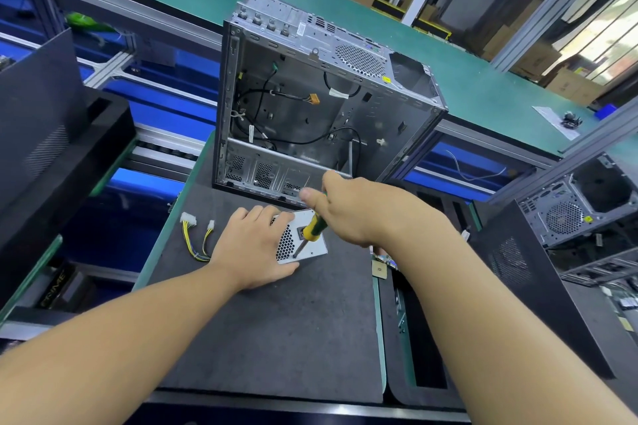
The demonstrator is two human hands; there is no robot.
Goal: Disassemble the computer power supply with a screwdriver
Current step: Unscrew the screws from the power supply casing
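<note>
My left hand [252, 248] clamps the power supply [319, 247] in front of the computer case [310, 97]; it is stiff, slick metal, probably weighty, best held by its edges. My right hand [352, 210] grasps the screwdriver [312, 228].

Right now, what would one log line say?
left hand: holds supply | right hand: grips screwdriver | tip: on supply

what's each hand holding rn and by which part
Right hand: the screwdriver, by its yellow-green grip, tip down on the power supply. Left hand: the power supply, fingers and thumb around its left side.
</note>
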